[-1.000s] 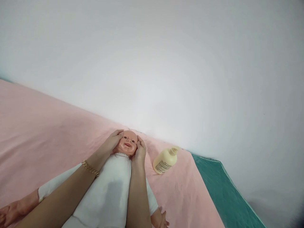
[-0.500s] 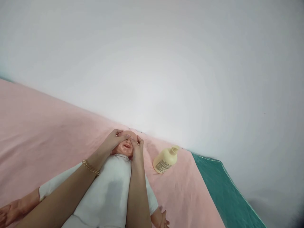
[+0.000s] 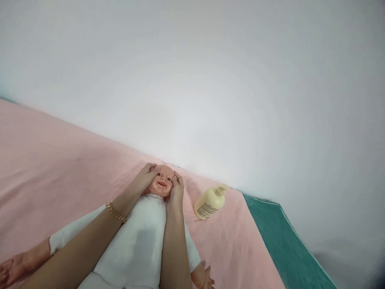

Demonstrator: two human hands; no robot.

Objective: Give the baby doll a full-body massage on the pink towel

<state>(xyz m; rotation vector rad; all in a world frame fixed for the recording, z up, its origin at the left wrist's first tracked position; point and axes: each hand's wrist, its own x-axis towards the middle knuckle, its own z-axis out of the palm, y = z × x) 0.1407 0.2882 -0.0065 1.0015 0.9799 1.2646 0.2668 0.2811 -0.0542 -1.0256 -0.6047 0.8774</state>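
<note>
Fingers of both hands, left (image 3: 146, 175) and right (image 3: 177, 186), cup the doll's head (image 3: 163, 182), slightly curled.Fingers of left hand (image 3: 146, 176) and right hand (image 3: 177, 188) gently cup opposite sides of the doll's head (image 3: 163, 184).

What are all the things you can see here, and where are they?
Doll: one, pink with white body, lying on the pink sheet
Bottle: one, pale yellow, right of the doll
Pink sheet: one, under doll and bottle
Green cover: at least one, right of the pink sheet
Wall: one, whitish, behind
Bracelet: one, gold, left wrist
Left hand, right hand: two, at the doll's head
</note>
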